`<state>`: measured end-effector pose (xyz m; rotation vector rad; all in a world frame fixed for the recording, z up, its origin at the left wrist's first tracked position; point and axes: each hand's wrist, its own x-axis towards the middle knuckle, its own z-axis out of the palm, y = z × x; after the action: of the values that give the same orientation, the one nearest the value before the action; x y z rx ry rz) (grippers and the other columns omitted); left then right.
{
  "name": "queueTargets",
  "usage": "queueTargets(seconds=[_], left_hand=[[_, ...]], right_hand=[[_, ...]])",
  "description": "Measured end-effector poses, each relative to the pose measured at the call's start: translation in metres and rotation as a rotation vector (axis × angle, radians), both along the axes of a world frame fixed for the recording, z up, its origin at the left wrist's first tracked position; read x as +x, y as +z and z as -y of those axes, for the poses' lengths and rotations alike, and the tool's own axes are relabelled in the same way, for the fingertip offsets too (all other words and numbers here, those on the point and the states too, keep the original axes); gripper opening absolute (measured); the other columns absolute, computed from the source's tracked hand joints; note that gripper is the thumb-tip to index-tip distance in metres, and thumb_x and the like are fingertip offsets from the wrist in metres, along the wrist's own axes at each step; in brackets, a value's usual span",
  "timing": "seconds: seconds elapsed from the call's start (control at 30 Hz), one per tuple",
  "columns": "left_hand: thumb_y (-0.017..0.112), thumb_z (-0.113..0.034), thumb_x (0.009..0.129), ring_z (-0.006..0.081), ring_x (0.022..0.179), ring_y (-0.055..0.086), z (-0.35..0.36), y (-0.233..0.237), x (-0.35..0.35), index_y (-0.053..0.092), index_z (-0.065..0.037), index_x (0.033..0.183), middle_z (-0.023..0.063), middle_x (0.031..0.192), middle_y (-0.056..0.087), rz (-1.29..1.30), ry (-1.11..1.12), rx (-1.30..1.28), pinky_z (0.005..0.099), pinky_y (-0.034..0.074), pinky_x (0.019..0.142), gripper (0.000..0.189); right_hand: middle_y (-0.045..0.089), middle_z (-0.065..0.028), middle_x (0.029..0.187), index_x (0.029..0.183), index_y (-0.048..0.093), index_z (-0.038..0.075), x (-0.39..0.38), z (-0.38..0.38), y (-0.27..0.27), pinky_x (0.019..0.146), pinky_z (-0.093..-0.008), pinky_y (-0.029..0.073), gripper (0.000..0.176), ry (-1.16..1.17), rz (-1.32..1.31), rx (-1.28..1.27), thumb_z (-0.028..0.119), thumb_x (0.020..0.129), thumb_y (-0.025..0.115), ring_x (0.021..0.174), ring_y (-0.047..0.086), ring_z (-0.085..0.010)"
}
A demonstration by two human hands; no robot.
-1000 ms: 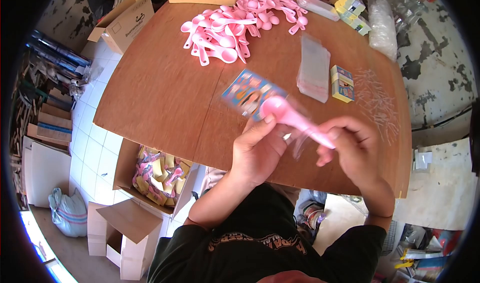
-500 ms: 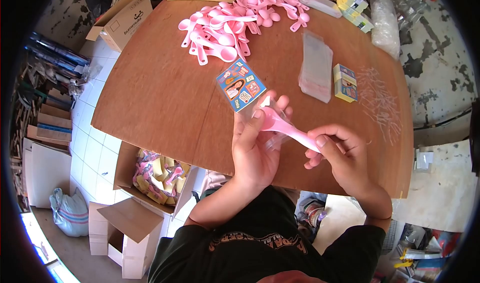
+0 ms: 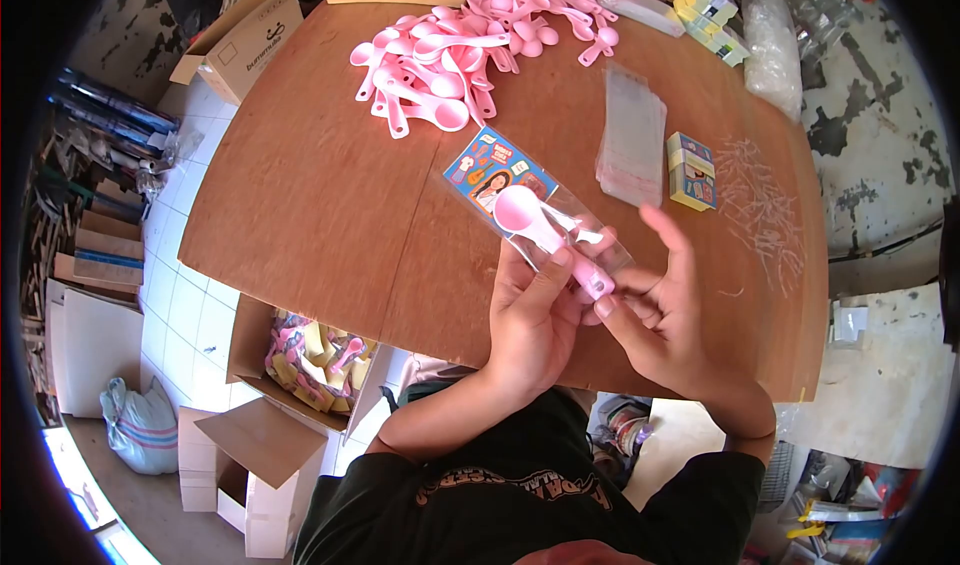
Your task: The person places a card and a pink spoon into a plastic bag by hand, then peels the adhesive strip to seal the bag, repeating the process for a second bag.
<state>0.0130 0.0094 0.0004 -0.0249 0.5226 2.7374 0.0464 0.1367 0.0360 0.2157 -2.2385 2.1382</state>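
My left hand (image 3: 535, 310) grips a clear plastic bag (image 3: 575, 215) and the handle of a pink spoon (image 3: 527, 217). A blue printed card (image 3: 487, 165) lies behind the spoon bowl at the bag's upper left end. The spoon points up and left, its handle end near my right thumb. My right hand (image 3: 660, 320) pinches at the bag's lower end by the handle tip, with its index finger raised. Whether the spoon is fully inside the bag, I cannot tell.
Pink spoons (image 3: 440, 65) are heaped on the wooden table (image 3: 300, 165). To the right lie clear bags (image 3: 632, 135), a card stack (image 3: 692, 170) and thin white ties (image 3: 765, 210). A box of packed spoons (image 3: 320, 360) stands below the table's left edge.
The spoon has moved onto the card and bag, and its handle has turned steeper. My left hand has shifted slightly right. My right index finger has lifted off the handle.
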Motion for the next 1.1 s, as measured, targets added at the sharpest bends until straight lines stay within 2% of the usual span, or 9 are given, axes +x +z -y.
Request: queueTargets(seconds=[0.1, 0.17, 0.2, 0.43, 0.57, 0.63, 0.9, 1.03, 1.1], left_hand=[[0.045, -0.009, 0.095, 0.0244, 0.110, 0.056, -0.004, 0.002, 0.001, 0.041, -0.002, 0.127, 0.0171, 0.128, 0.051, -0.028, -0.042, -0.051, 0.0384, 0.050, 0.086, 0.032], [0.046, -0.008, 0.095, 0.0243, 0.111, 0.056, -0.006, 0.002, 0.004, 0.041, -0.002, 0.126, 0.0169, 0.128, 0.051, -0.051, -0.084, -0.062, 0.0389, 0.048, 0.090, 0.031], [0.045, -0.006, 0.095, 0.0233, 0.115, 0.053, -0.007, 0.000, 0.006, 0.039, -0.003, 0.128, 0.0156, 0.128, 0.051, -0.084, -0.129, -0.055, 0.0371, 0.045, 0.095, 0.034], [0.052, -0.018, 0.091, 0.0252, 0.128, 0.041, -0.004, -0.003, 0.006, 0.036, 0.001, 0.135, 0.0147, 0.136, 0.045, -0.189, -0.381, -0.092, 0.0382, 0.030, 0.107, 0.050], [0.055, -0.024, 0.088, 0.0296, 0.129, 0.041, 0.003, 0.004, 0.006, 0.033, 0.001, 0.139, 0.0168, 0.137, 0.043, -0.310, -0.304, -0.260, 0.0415, 0.030, 0.107, 0.061], [0.055, -0.022, 0.088, 0.0299, 0.126, 0.043, 0.003, 0.007, 0.008, 0.038, 0.000, 0.135, 0.0161, 0.136, 0.045, -0.341, -0.266, -0.275, 0.0432, 0.032, 0.106, 0.055], [0.056, -0.016, 0.088, 0.0260, 0.122, 0.045, 0.024, 0.022, -0.002, 0.040, -0.002, 0.132, 0.0132, 0.130, 0.047, -0.581, -0.001, -0.519, 0.0435, 0.033, 0.103, 0.049], [0.062, -0.006, 0.084, 0.0259, 0.129, 0.035, 0.028, 0.049, -0.022, 0.032, 0.002, 0.136, 0.0152, 0.138, 0.032, -0.919, 0.092, -0.876, 0.0394, 0.027, 0.106, 0.060], [0.063, -0.009, 0.086, 0.0242, 0.123, 0.042, 0.022, 0.060, -0.039, 0.029, 0.002, 0.138, 0.0172, 0.135, 0.037, -1.147, 0.329, -1.185, 0.0362, 0.035, 0.101, 0.063]], right_hand=[[0.068, -0.0155, 0.096, 0.141, 0.024, 0.000, -0.004, -0.003, 0.002, 0.074, -0.0291, 0.054, 0.065, -0.052, -0.139, 0.176, -0.003, 0.086, 0.058, 0.086, 0.066, -0.0173], [0.068, -0.0144, 0.090, 0.134, 0.041, 0.001, -0.009, -0.008, 0.005, 0.066, -0.0274, 0.054, 0.054, -0.017, -0.288, 0.484, -0.002, 0.084, 0.061, 0.075, 0.068, -0.0179], [0.067, -0.0129, 0.085, 0.118, 0.059, 0.003, -0.013, -0.008, 0.008, 0.058, -0.0261, 0.052, 0.036, -0.070, -0.425, 0.593, 0.000, 0.082, 0.063, 0.067, 0.068, -0.0187], [0.066, -0.0096, 0.077, 0.101, 0.066, 0.002, -0.011, -0.033, 0.063, 0.050, -0.0269, 0.047, 0.019, -0.367, -0.664, 0.912, 0.002, 0.082, 0.065, 0.056, 0.063, -0.0169], [0.065, -0.0094, 0.077, 0.093, 0.067, 0.000, -0.016, -0.046, 0.105, 0.051, -0.0277, 0.046, 0.013, -0.652, -0.616, 0.662, 0.003, 0.080, 0.067, 0.057, 0.059, -0.0147], [0.063, -0.0087, 0.076, 0.086, 0.068, -0.001, -0.039, -0.056, 0.108, 0.055, -0.0267, 0.045, 0.008, -0.518, -0.542, 0.936, 0.004, 0.079, 0.068, 0.062, 0.058, -0.0128], [0.063, -0.0077, 0.075, 0.086, 0.067, 0.000, -0.044, -0.062, 0.085, 0.058, -0.0246, 0.045, 0.010, -0.545, -0.721, 0.731, 0.010, 0.083, 0.066, 0.064, 0.057, -0.0130], [0.064, -0.0060, 0.070, 0.085, 0.066, 0.000, -0.047, -0.044, 0.072, 0.055, -0.0231, 0.044, 0.012, -0.464, -0.675, 0.572, 0.012, 0.085, 0.067, 0.060, 0.057, -0.0084], [0.064, -0.0042, 0.071, 0.083, 0.066, -0.001, -0.047, -0.038, 0.069, 0.054, -0.0220, 0.043, 0.015, -0.328, -0.443, 0.416, 0.014, 0.086, 0.066, 0.062, 0.056, -0.0051]])
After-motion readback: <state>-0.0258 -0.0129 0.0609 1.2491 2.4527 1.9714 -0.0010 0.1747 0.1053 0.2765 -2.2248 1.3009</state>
